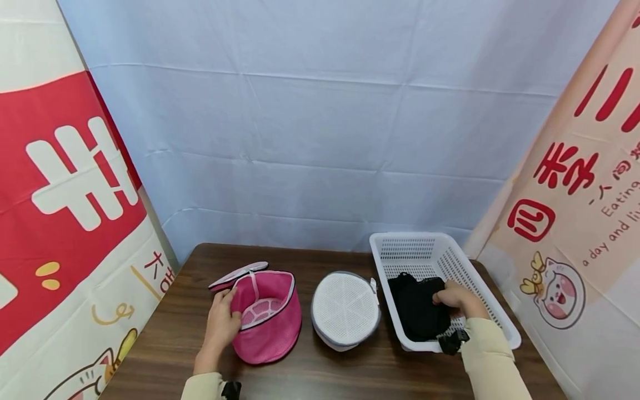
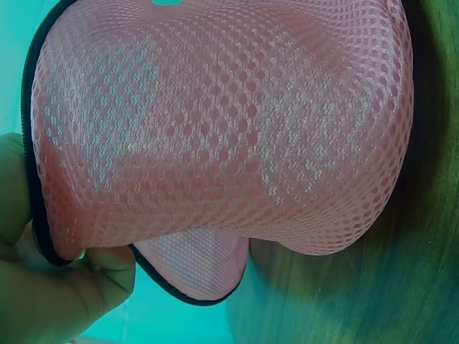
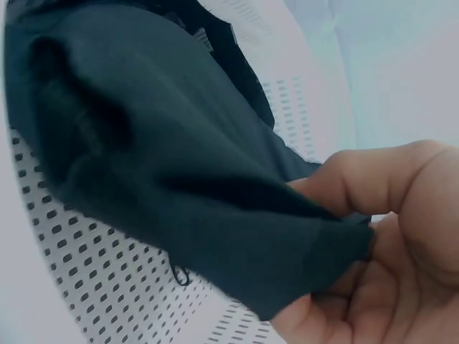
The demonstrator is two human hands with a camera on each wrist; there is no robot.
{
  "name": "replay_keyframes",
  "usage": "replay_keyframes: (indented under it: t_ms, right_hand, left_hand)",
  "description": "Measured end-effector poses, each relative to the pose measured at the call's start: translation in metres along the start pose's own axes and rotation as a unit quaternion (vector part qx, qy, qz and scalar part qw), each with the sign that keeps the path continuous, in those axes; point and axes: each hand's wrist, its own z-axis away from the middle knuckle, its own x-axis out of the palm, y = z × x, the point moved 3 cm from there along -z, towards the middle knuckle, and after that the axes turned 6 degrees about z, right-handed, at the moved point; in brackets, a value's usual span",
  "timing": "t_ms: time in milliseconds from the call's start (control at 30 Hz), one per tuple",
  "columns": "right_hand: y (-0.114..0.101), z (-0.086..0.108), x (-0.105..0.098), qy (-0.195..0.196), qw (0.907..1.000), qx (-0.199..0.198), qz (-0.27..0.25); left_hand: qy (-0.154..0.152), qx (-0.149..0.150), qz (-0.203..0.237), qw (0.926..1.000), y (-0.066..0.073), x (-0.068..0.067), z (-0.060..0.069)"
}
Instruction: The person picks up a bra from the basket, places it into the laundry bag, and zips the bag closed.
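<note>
A pink mesh laundry bag (image 1: 270, 336) stands at the left of the table, its lid (image 1: 240, 276) folded back and its white mesh bottom showing inside. My left hand (image 1: 220, 325) pinches the dark-edged rim on the bag's left side; the left wrist view shows thumb and fingers (image 2: 107, 276) at that rim. Over on the right, a white plastic basket (image 1: 410, 244) holds black cloth garments (image 1: 422, 311). My right hand (image 1: 460, 300) reaches into the basket and pinches an edge of the black cloth (image 3: 258, 251) between thumb and fingers. What kind of garment it is cannot be told.
Between the pink bag and the basket sits a round white mesh laundry bag (image 1: 346, 308) with grey trim, its top closed. The brown wooden table (image 1: 310, 378) ends at a pale blue curtain (image 1: 310, 139) behind. Printed cloths hang at both sides.
</note>
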Motion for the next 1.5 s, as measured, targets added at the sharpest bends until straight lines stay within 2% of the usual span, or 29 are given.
replay_keyframes:
  t_ms: [200,500,667,867,1067,1267,1500]
  right_hand:
    - [0.001,0.01,-0.008,0.043,0.9986,-0.02,-0.024]
    - [-0.004,0.02,-0.01,0.081,0.9948,-0.04,-0.046]
    - [-0.008,0.025,-0.015,0.109,0.9901,-0.055,-0.069]
    - [-0.009,0.029,-0.018,0.125,0.9879,-0.044,-0.081]
    - [-0.013,0.037,-0.022,0.165,0.9826,-0.049,-0.069]
    - [-0.018,0.042,-0.028,0.171,0.9812,-0.046,-0.076]
    - [-0.019,0.045,-0.035,0.169,0.9772,-0.043,-0.122]
  left_hand:
    - [-0.005,0.003,0.001,1.0,0.002,-0.001,0.002]
    - [0.01,0.021,-0.001,0.9997,0.001,-0.003,0.002]
    - [0.016,0.019,-0.003,0.9997,0.001,-0.003,0.001]
    - [0.011,0.009,-0.002,0.9999,0.0,-0.004,0.001]
    - [0.017,0.021,-0.003,0.9996,-0.001,-0.003,0.001]
    - [0.019,0.021,-0.003,0.9996,0.0,-0.002,0.001]
    - [0.022,0.022,-0.002,0.9995,0.003,-0.002,0.002]
